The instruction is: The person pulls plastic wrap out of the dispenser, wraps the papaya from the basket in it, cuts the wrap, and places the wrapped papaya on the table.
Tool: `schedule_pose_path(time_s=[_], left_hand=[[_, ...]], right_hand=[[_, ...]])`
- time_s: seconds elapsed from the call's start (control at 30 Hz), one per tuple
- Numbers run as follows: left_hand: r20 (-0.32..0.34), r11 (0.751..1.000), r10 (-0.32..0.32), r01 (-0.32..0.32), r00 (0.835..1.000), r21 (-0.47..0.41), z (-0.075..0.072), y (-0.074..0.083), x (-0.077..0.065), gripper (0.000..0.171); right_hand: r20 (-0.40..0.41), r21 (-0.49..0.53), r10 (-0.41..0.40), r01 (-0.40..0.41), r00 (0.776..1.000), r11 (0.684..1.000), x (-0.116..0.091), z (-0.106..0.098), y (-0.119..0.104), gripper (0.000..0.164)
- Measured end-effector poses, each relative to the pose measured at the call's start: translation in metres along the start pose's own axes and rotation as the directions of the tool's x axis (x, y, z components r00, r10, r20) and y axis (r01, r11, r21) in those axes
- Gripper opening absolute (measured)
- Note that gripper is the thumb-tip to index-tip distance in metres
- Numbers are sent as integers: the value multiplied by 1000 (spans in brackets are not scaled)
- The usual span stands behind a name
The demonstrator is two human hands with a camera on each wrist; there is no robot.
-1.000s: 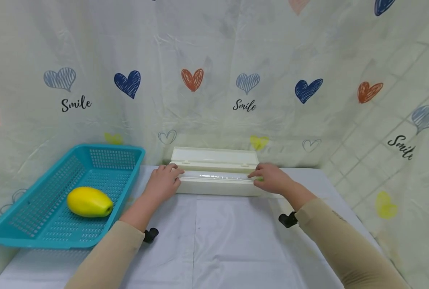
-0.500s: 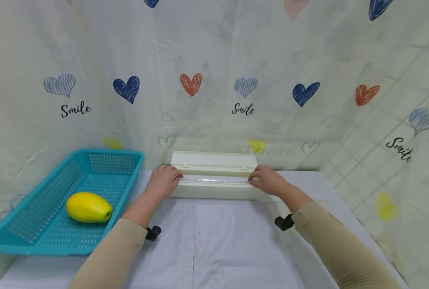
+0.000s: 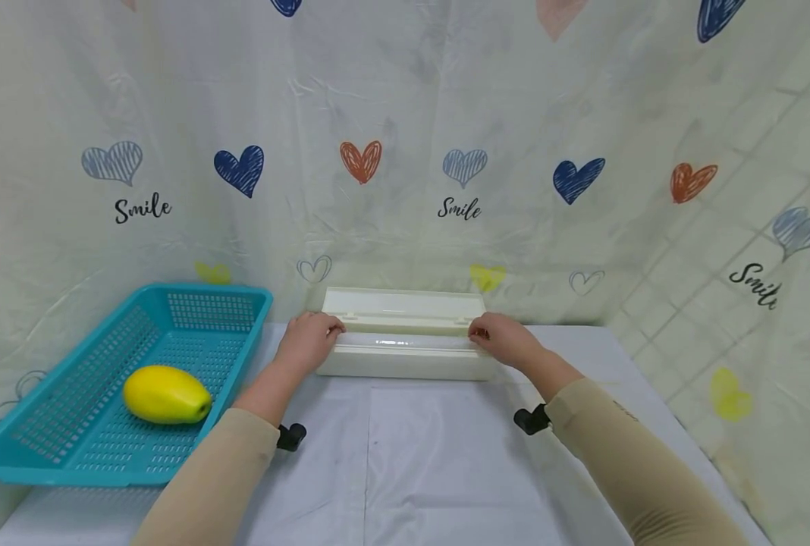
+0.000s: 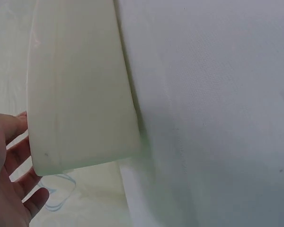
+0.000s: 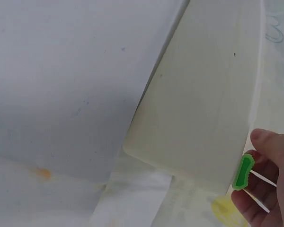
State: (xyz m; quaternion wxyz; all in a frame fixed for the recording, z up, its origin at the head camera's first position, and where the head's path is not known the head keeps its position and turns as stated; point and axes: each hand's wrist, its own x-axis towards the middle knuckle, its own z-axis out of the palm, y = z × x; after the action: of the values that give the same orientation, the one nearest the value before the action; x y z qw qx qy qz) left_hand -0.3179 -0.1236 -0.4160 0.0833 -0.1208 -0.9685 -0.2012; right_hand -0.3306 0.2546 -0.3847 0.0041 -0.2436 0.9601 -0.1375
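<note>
A long white plastic wrap dispenser (image 3: 405, 365) lies at the back of the table, lid (image 3: 405, 305) raised and tipped back. Inside it shows a shiny roll of plastic wrap (image 3: 394, 342). My left hand (image 3: 307, 341) pinches the wrap at the roll's left end, thumb and forefinger together. At the other end, my right hand (image 3: 505, 338) pinches it in the same manner. The left wrist view shows the dispenser's front wall (image 4: 80, 85), with fingers (image 4: 19, 153) behind its edge. A green slider (image 5: 244, 172) sits by the right fingers in the right wrist view.
To the left stands a blue perforated basket (image 3: 251, 334) holding a yellow papaya-like fruit (image 3: 167, 394). A white cloth (image 3: 432, 462) covers the table. Behind the dispenser hangs a pale curtain (image 3: 405, 91) printed with hearts.
The fingers of both hands have drawn together into pinches on the wrap at the roll's ends. The head view has tipped slightly upward; the basket and fruit stay put.
</note>
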Motion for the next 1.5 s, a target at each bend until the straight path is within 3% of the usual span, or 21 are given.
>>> schedule_pose_path(time_s=[0.2,0.37,0.63,0.83,1.23,1.5], left_hand=[[19,1000,3,-3,1000,-6,0,2,2,17],[3,1000,-1,1,1000,6,0,3,2,17],[-9,1000,-15,15,1000,-13,0,1,3,17],[-8,999,-38,38,999,-9,0,0,6,21],[-7,983,-68,66,998,-174,5,-2,8,21],[-76,979,-61,45,995,-200,5,-6,5,20]], right_hand=[[4,-62,-3,3,1000,998,-1,1,1,20],[-4,-102,-26,25,1000,994,0,3,-1,18],[20,-57,-36,37,999,998,1,2,-3,12],[25,-82,-40,42,999,996,6,2,-2,10],[-24,-117,-57,53,998,992,6,1,1,17],[-90,-99,-93,84,992,992,5,-1,4,14]])
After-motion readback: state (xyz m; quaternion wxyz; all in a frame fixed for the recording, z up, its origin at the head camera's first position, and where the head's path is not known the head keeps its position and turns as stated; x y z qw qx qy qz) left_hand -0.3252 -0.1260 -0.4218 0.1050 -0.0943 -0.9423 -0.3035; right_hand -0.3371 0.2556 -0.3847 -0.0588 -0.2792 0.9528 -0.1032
